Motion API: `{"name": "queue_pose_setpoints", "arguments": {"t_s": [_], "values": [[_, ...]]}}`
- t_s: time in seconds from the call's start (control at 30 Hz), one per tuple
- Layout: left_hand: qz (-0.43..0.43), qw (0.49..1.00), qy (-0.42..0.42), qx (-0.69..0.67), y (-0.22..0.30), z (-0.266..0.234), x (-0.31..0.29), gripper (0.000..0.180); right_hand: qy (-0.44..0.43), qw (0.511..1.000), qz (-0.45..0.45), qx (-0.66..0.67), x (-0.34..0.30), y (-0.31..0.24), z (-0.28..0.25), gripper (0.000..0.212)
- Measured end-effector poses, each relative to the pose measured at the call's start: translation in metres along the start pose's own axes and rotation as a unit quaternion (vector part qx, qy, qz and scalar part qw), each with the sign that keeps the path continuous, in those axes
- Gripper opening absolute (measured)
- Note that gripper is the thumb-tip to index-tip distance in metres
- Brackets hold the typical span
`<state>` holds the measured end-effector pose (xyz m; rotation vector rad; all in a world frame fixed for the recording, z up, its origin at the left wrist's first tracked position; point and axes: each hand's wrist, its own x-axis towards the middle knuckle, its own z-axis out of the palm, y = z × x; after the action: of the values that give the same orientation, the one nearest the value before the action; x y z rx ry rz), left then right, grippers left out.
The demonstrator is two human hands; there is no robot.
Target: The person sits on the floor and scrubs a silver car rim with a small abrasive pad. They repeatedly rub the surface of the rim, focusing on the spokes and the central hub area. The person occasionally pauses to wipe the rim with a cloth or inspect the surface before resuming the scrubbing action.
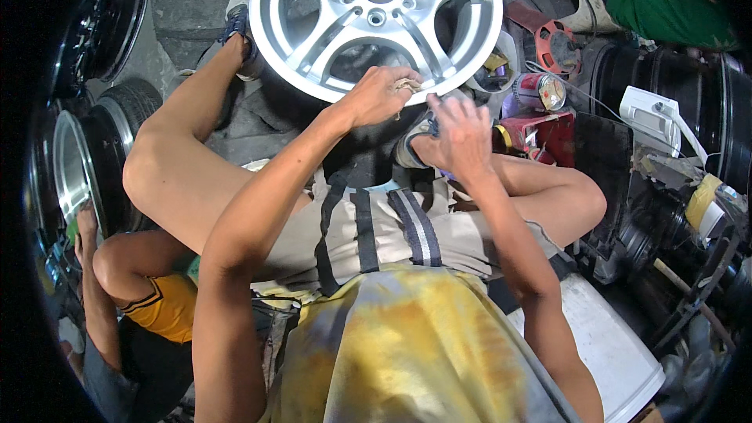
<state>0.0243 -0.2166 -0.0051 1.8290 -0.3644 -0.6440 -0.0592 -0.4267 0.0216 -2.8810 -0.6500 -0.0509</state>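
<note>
A silver alloy wheel rim [325, 98] stands at the top middle, its spoked face toward me and its lower edge close to my hands. My left hand [382, 96] is closed on a small crumpled beige rag [406, 86] at the wheel's lower lip. My right hand [464, 135] is just right of it, by the same lip, with its fingers apart and somewhat blurred by motion. I can make out nothing held in it.
Paint cans [551, 92], a red container [548, 133] and a white plastic device [650, 119] crowd the right. Black wheels [666, 82] stand behind them. Another person's hand [86, 223] is at a wheel [74, 160] on the left; a person in green [666, 8] is upper right.
</note>
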Motion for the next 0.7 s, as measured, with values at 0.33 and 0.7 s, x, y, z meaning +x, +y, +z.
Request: {"name": "queue_pose_setpoints", "arguments": {"t_s": [0.33, 0.7], "values": [[0.009, 0.999, -0.001, 0.034, -0.003, -0.003, 0.000, 0.036, -0.020, 0.998, 0.046, 0.040, 0.018, -0.005, -0.019, 0.060], [0.031, 0.998, 0.000, 0.046, -0.008, -0.001, 0.002, 0.035, 0.015, 0.998, 0.054, 0.042, 0.000, -0.019, 0.006, 0.064]]}}
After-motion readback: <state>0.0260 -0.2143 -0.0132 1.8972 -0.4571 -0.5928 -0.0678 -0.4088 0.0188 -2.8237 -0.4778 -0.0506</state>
